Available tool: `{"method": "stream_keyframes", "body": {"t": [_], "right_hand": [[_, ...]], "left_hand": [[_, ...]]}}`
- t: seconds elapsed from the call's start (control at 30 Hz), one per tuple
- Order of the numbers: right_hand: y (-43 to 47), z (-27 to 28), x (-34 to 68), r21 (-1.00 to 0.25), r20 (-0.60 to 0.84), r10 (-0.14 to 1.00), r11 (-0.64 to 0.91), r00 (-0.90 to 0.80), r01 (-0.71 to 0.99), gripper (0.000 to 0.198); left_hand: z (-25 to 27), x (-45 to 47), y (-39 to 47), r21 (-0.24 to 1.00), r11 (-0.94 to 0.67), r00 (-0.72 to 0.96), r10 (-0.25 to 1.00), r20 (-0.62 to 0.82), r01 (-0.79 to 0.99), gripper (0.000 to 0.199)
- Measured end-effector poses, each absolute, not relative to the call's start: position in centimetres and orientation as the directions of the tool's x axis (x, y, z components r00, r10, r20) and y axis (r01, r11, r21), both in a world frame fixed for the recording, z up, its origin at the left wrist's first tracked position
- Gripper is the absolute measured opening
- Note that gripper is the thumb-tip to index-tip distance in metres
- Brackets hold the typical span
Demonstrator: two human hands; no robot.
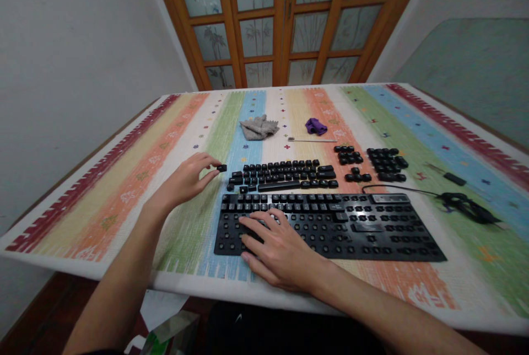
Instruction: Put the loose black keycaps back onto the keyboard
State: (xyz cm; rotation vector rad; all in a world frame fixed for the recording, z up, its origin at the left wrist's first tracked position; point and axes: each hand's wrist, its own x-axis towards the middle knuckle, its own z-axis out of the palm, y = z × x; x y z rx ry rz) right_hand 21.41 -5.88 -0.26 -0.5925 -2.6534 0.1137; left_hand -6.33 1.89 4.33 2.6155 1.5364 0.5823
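A small black keycap point(222, 168) is pinched between the thumb and fingertips of my left hand point(190, 177), left of the laid-out keycaps. My right hand point(275, 247) rests over the left part of a black keyboard point(351, 242), fingers apart and bent, fingertips on its lower rows. The keyboard's top two rows carry caps over the main block, while bare switches show across the lower rows and the right side. Behind it, loose keycaps point(285, 170) lie in rows, with a long space bar point(279, 186) among them. What lies under my right fingers is hidden.
More loose keycaps point(386, 163) form groups at the right. A grey cloth point(259, 128), a purple cloth point(316, 126) and a thin brush-like tool point(312, 140) lie farther back. A coiled black cable point(467, 206) and a small black-handled tool point(454, 178) rest on the striped tablecloth point(136, 200).
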Motion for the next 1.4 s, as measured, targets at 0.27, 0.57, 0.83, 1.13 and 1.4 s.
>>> {"method": "stream_keyframes", "body": {"t": [0.27, 0.57, 0.83, 1.13, 1.4], "right_hand": [[-5.8, -0.2, 21.2, -0.191, 0.394, 0.452, 0.892, -0.8, 0.41, 0.035], [-6.0, -0.8, 20.6, -0.125, 0.293, 0.413, 0.911, -0.862, 0.394, 0.044], [-5.9, -0.9, 20.3, -0.118, 0.294, 0.424, 0.906, -0.857, 0.408, 0.043], [-5.9, -0.8, 20.2, -0.142, 0.267, 0.445, 0.895, -0.855, 0.422, 0.044], [-6.0, -0.7, 20.2, -0.145, 0.259, 0.444, 0.896, -0.858, 0.42, 0.046]], "left_hand": [[2.0, -4.9, -7.9, 0.38, -0.453, 0.347, 0.883, 0.316, 0.807, 0.022], [-0.2, -3.1, -9.4, 0.434, -0.413, 0.293, 0.902, 0.317, 0.801, 0.021], [-0.4, -2.7, -9.3, 0.439, -0.42, 0.257, 0.887, 0.383, 0.795, 0.023], [-0.7, -2.5, -9.1, 0.447, -0.421, 0.24, 0.882, 0.406, 0.789, 0.023], [-0.8, -2.4, -9.0, 0.434, -0.445, 0.243, 0.862, 0.445, 0.783, 0.023]]}}
